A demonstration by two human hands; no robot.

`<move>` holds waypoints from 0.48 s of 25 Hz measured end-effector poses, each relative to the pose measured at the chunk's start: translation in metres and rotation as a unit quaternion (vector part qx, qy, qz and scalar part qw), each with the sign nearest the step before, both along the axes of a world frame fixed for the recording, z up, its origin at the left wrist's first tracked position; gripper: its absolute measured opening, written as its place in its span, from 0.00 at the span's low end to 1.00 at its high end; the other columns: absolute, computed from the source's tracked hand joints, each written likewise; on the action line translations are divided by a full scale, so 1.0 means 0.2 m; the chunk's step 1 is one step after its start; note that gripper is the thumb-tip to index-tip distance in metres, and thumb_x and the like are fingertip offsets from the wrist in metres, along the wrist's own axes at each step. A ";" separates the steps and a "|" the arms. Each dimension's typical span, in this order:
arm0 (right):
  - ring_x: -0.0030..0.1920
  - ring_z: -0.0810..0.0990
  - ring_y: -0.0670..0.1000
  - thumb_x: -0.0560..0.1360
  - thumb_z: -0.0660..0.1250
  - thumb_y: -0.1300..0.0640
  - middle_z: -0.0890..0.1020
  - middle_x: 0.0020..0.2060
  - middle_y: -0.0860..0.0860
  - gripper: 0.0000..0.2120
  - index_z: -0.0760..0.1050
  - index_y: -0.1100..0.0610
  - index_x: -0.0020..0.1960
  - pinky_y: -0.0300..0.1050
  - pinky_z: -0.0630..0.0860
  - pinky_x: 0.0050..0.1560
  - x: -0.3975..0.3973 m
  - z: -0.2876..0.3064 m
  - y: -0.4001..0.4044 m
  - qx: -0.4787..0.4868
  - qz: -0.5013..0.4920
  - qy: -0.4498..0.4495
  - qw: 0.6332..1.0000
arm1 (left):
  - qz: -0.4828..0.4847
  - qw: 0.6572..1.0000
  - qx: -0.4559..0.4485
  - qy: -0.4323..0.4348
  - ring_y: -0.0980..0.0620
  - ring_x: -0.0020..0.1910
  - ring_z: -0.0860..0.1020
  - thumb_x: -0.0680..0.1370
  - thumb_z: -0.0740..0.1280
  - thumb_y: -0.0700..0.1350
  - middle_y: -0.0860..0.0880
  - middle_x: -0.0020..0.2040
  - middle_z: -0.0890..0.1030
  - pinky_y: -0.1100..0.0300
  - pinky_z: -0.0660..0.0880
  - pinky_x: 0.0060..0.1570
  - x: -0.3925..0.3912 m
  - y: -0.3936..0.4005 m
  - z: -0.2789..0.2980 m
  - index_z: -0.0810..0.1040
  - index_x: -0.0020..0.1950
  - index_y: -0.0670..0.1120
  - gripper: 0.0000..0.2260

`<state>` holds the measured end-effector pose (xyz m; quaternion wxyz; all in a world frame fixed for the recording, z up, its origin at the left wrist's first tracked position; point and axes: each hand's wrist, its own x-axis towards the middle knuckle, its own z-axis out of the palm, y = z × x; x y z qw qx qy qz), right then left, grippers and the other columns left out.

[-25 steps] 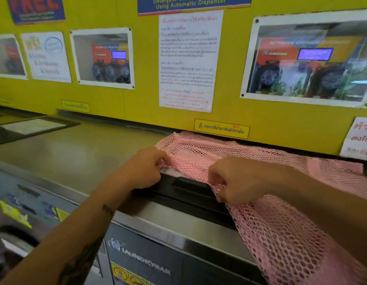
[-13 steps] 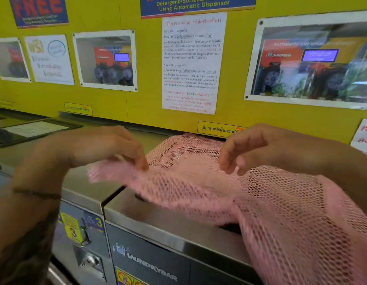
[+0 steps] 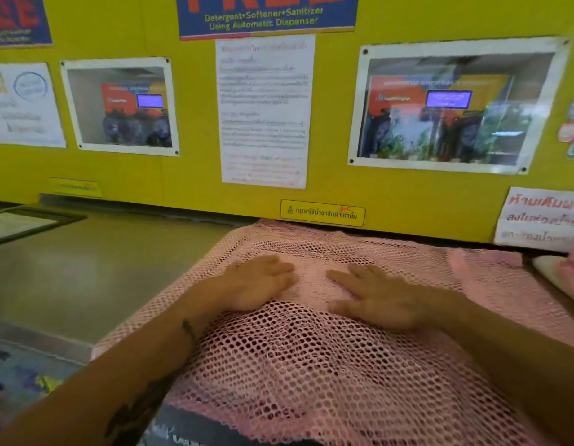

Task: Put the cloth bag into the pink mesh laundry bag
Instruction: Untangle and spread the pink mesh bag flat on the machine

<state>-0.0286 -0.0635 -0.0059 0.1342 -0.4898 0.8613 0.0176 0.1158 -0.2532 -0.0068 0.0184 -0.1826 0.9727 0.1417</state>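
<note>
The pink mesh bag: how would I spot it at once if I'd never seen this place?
Find the yellow wall covered in posters, then look down to the steel machine top at its foot. The pink mesh bag lies spread over that top and spills off the front edge, with the left hand and right hand flat on it. Nothing else there is pink netting full of holes.

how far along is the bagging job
Done: the pink mesh bag is spread over the washer top. In hand: the left hand and right hand lie flat, apparently inside it under the mesh. Left: a pale cloth item at the right edge, possibly the cloth bag, is not yet inside.
</note>
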 end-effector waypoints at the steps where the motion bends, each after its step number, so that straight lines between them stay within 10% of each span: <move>1: 0.79 0.40 0.52 0.73 0.50 0.27 0.42 0.80 0.48 0.39 0.42 0.39 0.79 0.60 0.43 0.77 -0.01 0.02 0.04 -0.037 0.010 -0.022 0.999 | 0.000 1.000 0.000 -0.021 0.52 0.79 0.47 0.80 0.47 0.63 0.53 0.81 0.50 0.38 0.44 0.74 0.01 -0.02 0.00 0.54 0.78 0.58 0.27; 7: 0.79 0.47 0.50 0.73 0.52 0.28 0.49 0.80 0.46 0.36 0.49 0.37 0.77 0.61 0.49 0.77 -0.07 0.16 0.45 -0.075 -0.048 0.029 0.996 | 0.014 0.998 -0.053 0.011 0.49 0.72 0.65 0.77 0.54 0.65 0.49 0.75 0.67 0.51 0.61 0.72 0.07 -0.02 0.12 0.68 0.72 0.53 0.27; 12: 0.79 0.36 0.53 0.65 0.38 0.22 0.39 0.80 0.49 0.42 0.36 0.33 0.76 0.64 0.38 0.75 -0.03 -0.04 0.70 -0.018 -0.126 0.033 0.991 | -0.025 0.999 0.007 0.018 0.51 0.77 0.57 0.61 0.43 0.81 0.53 0.79 0.59 0.45 0.54 0.75 0.02 0.08 0.09 0.59 0.76 0.61 0.47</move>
